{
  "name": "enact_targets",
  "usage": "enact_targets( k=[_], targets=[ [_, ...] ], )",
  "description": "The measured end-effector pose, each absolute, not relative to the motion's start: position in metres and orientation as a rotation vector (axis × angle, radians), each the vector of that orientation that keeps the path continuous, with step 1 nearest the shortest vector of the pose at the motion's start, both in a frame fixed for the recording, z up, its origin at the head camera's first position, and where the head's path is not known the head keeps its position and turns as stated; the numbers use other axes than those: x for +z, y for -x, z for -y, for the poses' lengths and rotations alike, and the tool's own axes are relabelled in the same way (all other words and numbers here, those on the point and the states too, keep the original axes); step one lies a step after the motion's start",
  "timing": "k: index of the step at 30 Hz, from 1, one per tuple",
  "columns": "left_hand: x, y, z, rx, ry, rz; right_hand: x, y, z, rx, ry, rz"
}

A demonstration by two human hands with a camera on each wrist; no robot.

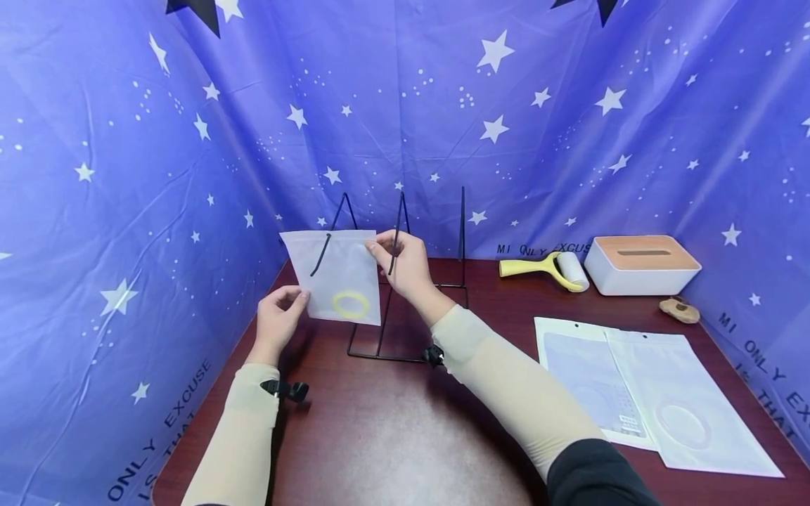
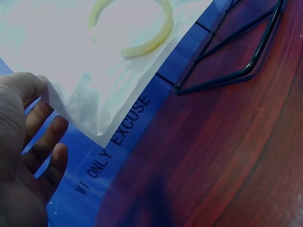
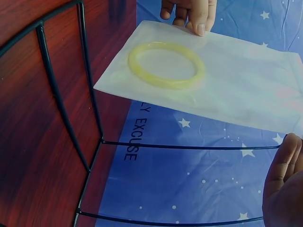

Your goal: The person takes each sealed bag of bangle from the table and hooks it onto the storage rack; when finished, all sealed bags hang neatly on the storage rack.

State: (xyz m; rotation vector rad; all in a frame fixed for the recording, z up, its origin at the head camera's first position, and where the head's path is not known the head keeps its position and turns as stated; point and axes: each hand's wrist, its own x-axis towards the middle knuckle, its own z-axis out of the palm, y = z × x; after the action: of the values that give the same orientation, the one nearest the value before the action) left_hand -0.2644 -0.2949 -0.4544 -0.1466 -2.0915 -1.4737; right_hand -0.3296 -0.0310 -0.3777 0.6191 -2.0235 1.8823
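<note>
A frosted white zip bag [image 1: 316, 270] with a yellow bangle [image 1: 351, 304] in its lower part is at the left side of a black wire rack [image 1: 386, 357]. One prong of the rack comes out in front of the bag near its top middle, so the bag seems hung on it. My left hand [image 1: 277, 322] pinches the bag's left edge low down, between thumb and index finger. With thumb and fingers, my right hand [image 1: 405, 263] pinches the upper right corner, beside the rack's middle prong. The right wrist view shows the bangle [image 3: 165, 84] whole through the bag.
Two white bags [image 1: 709, 400] lie flat at the right, one overlapping the other; a ring shape shows in the top one. Behind them are a yellow-handled lint roller [image 1: 538, 266], a wood-topped tissue box [image 1: 642, 274] and a small brown object [image 1: 679, 310]. Starry blue cloth [image 1: 405, 126] surrounds the table.
</note>
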Motion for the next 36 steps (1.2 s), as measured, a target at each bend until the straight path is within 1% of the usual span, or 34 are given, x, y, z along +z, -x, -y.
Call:
enact_targets(
  k=[7, 12, 17, 24, 31, 36],
  targets=[
    [-0.453, 0.274, 0.29, -1.47, 0.111, 2.077, -0.377, 0.339, 0.031, 1.875, -0.585, 1.995],
    [-0.469, 0.295, 0.297, -1.477, 0.053, 2.045, -0.377, 0.346, 0.032, 1.864, -0.553, 1.983],
    [-0.479, 0.312, 0.306, -1.481, 0.055, 2.02, -0.374, 0.352, 0.033, 1.896, -0.498, 1.975],
    [-0.451, 0.301, 0.287, -1.468, 0.058, 2.027, -0.374, 0.362, 0.035, 1.893, -0.429, 1.985],
    [-0.47, 0.329, 0.296, -1.47, 0.021, 2.042, -0.371, 0.372, 0.033, 1.881, -0.371, 2.02],
    [-0.47, 0.336, 0.298, -1.484, 0.018, 2.045, -0.369, 0.377, 0.032, 1.881, -0.342, 2.041]
  ],
)
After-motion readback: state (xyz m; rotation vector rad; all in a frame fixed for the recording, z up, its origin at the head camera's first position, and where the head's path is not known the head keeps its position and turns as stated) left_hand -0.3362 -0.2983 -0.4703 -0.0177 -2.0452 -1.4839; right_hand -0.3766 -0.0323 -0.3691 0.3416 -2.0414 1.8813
